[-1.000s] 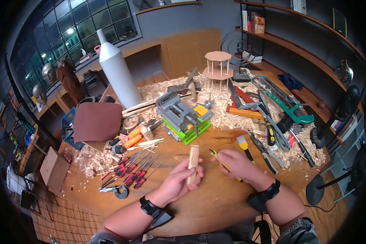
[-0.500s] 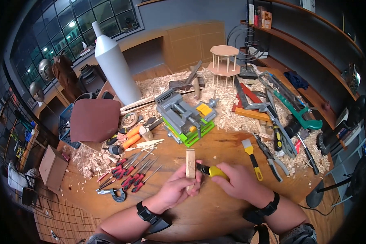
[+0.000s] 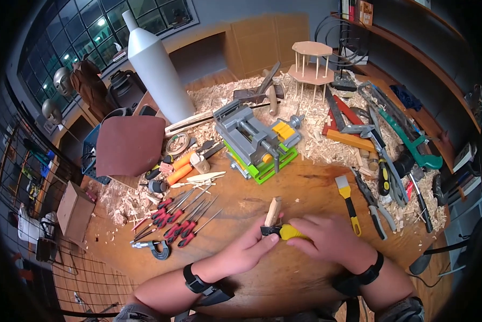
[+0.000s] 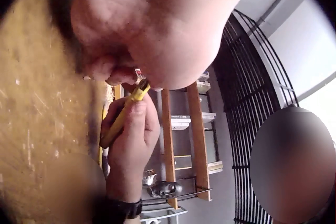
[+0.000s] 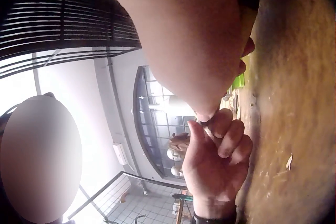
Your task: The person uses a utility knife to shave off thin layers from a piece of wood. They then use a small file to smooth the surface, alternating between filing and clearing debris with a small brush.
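My left hand [image 3: 242,254] grips a short pale wooden piece [image 3: 273,211], its upper end sticking up past the fingers. My right hand [image 3: 327,236] holds a yellow and black tool [image 3: 292,232], whose dark end lies against the wood beside the left thumb. In the left wrist view the right hand [image 4: 134,140] has its fingers curled round the yellow handle [image 4: 123,119]. The right wrist view shows the left hand [image 5: 218,163] with curled fingers; the right hand [image 5: 184,40] hides most of the tool there.
A grey and green vise [image 3: 251,139] stands beyond the hands. Red-handled files [image 3: 176,220] and a micrometer [image 3: 158,250] lie left; a yellow-handled scraper [image 3: 348,205] and pliers [image 3: 371,206] lie right. Wood shavings [image 3: 316,145] cover the table's back.
The tool has come from right of the wood to against it, near the left thumb. The wooden piece now leans to the right. The head view has shifted, too.
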A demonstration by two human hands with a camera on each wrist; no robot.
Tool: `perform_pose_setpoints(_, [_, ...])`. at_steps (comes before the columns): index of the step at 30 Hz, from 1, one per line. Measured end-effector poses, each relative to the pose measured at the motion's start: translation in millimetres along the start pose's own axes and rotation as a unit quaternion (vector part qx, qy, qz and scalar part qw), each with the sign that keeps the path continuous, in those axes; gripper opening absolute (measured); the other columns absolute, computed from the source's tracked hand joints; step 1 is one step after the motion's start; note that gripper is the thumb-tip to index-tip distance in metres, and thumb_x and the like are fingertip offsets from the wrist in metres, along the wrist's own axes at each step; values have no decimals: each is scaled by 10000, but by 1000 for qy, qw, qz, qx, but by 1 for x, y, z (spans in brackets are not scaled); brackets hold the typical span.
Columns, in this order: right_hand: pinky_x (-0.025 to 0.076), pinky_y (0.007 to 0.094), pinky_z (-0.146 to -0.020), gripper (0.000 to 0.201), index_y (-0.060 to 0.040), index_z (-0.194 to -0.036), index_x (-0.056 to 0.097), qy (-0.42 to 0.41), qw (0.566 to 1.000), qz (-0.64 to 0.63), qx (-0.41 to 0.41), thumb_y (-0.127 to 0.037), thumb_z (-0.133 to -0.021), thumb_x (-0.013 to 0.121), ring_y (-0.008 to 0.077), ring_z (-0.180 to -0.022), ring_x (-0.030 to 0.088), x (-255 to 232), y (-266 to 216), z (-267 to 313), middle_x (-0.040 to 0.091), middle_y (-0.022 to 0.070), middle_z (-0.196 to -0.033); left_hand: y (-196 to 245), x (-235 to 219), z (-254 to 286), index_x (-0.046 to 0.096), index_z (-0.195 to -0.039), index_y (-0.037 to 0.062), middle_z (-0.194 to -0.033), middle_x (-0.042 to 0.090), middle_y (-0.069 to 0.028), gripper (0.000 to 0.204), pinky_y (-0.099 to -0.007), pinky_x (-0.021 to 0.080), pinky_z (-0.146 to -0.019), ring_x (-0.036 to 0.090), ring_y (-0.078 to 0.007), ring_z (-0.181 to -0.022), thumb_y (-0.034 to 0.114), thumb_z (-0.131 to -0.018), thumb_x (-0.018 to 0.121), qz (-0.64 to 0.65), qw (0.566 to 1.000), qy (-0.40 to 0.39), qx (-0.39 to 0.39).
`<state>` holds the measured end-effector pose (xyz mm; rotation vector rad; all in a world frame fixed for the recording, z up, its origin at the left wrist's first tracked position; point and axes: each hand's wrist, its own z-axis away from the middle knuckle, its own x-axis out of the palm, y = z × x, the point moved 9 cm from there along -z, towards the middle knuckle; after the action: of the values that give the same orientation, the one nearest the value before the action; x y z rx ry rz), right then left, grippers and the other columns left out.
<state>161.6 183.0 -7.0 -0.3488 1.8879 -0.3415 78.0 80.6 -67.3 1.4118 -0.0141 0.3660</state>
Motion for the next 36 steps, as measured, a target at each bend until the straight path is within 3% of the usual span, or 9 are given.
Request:
perform_pose_setpoints(1, [519, 380, -506, 318, -108, -990, 652, 15, 1000, -7, -12, -414, -907, 680, 270, -611, 663, 0, -2, 0, 634, 58, -765, 6, -2, 1, 364, -1506, 55, -1008, 525, 24, 480, -220, 394, -707, 436, -48, -821, 152, -1059, 508, -103, 994, 29, 26])
perform_pose_setpoints(5, [517, 373, -503, 314, -119, -1010, 649, 25, 1000, 14, 7, -412, -906, 683, 255, -603, 662, 1, -5, 2, 632, 49, -767, 3, 0, 4, 408, -1463, 31, -973, 514, 30, 438, -214, 392, -695, 432, -40, -800, 233, -1081, 478, -99, 994, 49, 13])
perform_pose_setpoints(13, [526, 362, -514, 354, -94, -1078, 615, 76, 996, 31, 20, -396, -907, 686, 250, -620, 672, -5, -9, 4, 649, 64, -777, -8, -20, 3, 580, -1105, 48, -815, 499, 71, 212, -202, 368, -643, 419, -28, -721, 244, -1074, 507, -68, 989, 127, 44])
perform_pose_setpoints(16, [534, 380, -537, 335, -91, -1063, 604, 82, 993, 18, 80, -373, -905, 690, 264, -637, 676, -2, 1, 7, 654, 79, -789, -6, -21, 0, 573, -1112, 47, -829, 507, 70, 186, -200, 367, -640, 428, -28, -715, 221, -1065, 523, -74, 992, 101, 20])
perform_pose_setpoints(20, [538, 409, -555, 300, -101, -1035, 596, 137, 988, -27, 66, -356, -906, 687, 285, -639, 676, -8, 13, 6, 651, 86, -771, 12, -12, 0, 532, -1200, 44, -803, 494, 65, 199, -212, 363, -615, 427, -31, -686, 177, -1053, 537, -103, 988, 101, 56])
perform_pose_setpoints(23, [535, 432, -561, 279, -114, -1000, 592, 115, 992, -44, 38, -362, -907, 678, 305, -638, 674, -10, 12, 5, 637, 85, -741, 1, -6, 1, 438, -1387, 41, -770, 474, 55, 366, -215, 345, -579, 418, -44, -643, 124, -1044, 532, -33, 998, 43, -18])
perform_pose_setpoints(25, [543, 411, -601, 324, -83, -1048, 631, -10, 999, -45, -16, -351, -885, 714, 322, -712, 684, 13, 2, 6, 661, 111, -818, -2, 0, 2, 334, -1502, 53, -748, 458, 47, 495, -213, 321, -549, 396, -49, -604, 127, -1049, 518, 75, 996, 19, -48])
perform_pose_setpoints(28, [516, 445, -536, 292, -118, -923, 572, 38, 998, -40, -20, -395, -912, 664, 314, -607, 663, 16, 3, 8, 611, 83, -702, -6, 2, 2, 315, -1530, 57, -754, 467, 45, 515, -201, 311, -544, 391, -48, -594, 153, -1060, 504, 98, 994, 14, -46])
perform_pose_setpoints(36, [511, 418, -519, 321, -105, -968, 596, 58, 998, -14, -11, -415, -914, 663, 296, -572, 648, 8, 1, 8, 616, 77, -715, -4, -10, 8, 475, -1401, 50, -794, 505, 62, 373, -193, 352, -587, 417, -21, -654, 171, -1054, 538, -49, 990, 128, 18])
